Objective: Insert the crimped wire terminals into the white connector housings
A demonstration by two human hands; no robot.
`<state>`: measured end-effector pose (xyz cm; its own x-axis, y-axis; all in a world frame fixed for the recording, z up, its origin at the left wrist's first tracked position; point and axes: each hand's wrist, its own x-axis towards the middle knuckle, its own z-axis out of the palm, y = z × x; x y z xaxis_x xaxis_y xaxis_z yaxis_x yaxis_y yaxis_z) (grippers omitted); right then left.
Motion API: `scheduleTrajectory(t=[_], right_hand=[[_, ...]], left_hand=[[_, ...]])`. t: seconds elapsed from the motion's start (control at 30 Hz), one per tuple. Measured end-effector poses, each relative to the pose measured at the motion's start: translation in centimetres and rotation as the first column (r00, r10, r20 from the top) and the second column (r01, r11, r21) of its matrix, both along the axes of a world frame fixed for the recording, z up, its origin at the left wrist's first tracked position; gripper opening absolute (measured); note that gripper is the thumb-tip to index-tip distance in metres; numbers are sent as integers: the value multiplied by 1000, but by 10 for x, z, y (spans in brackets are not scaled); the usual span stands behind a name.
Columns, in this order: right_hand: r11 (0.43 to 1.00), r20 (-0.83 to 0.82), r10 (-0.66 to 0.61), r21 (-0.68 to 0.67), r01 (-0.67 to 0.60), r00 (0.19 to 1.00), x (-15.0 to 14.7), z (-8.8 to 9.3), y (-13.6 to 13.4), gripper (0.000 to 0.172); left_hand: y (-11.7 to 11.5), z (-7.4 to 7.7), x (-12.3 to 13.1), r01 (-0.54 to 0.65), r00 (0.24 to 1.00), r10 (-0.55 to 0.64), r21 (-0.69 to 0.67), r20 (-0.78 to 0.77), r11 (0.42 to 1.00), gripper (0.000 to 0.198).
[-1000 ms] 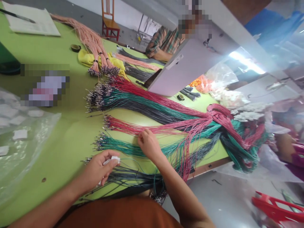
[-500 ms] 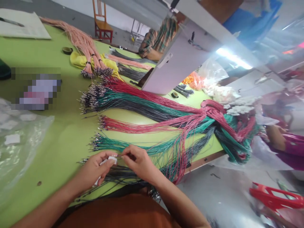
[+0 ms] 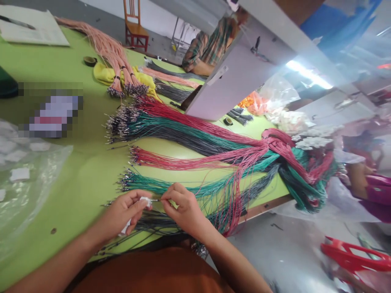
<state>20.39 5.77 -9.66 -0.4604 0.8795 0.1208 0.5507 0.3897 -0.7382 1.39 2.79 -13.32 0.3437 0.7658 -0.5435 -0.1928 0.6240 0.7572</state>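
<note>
My left hand [image 3: 128, 209] pinches a small white plastic connector housing [image 3: 146, 201] between thumb and forefinger. Another white piece [image 3: 126, 227] shows under its curled fingers. Just to the right, my right hand [image 3: 180, 203] grips a thin wire [image 3: 157, 200] close to its end, which points at the housing; whether the tip sits inside cannot be made out. Beneath and around both hands lie black wires [image 3: 159, 221]. Beyond them are a bundle of green wires [image 3: 143, 183] and one of red wires [image 3: 159, 160], their crimped ends facing left.
Thicker red, green and black bundles [image 3: 189, 140] run across the green table. Left lie a plastic bag of white housings [image 3: 36, 179] and a blurred-out phone [image 3: 55, 116]. A white upright panel [image 3: 232, 81] stands behind; a person in a checked shirt [image 3: 210, 47] sits beyond.
The white housing has turned in my left fingers and more of the wire end shows between the hands. My right hand has risen slightly. The whole view has shifted a little.
</note>
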Motion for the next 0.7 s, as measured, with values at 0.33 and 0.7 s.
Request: scheduleTrajectory(t=[0.33, 0.7], right_hand=[[986, 123, 107, 116, -121, 987, -10, -7, -4, 16], [933, -157, 15, -353, -70, 987, 20, 6, -2, 21]], left_hand=[[-3, -4, 2, 80, 992, -72, 76, -105, 994, 41], [-1, 0, 0, -29, 999, 30, 41, -27, 999, 36]])
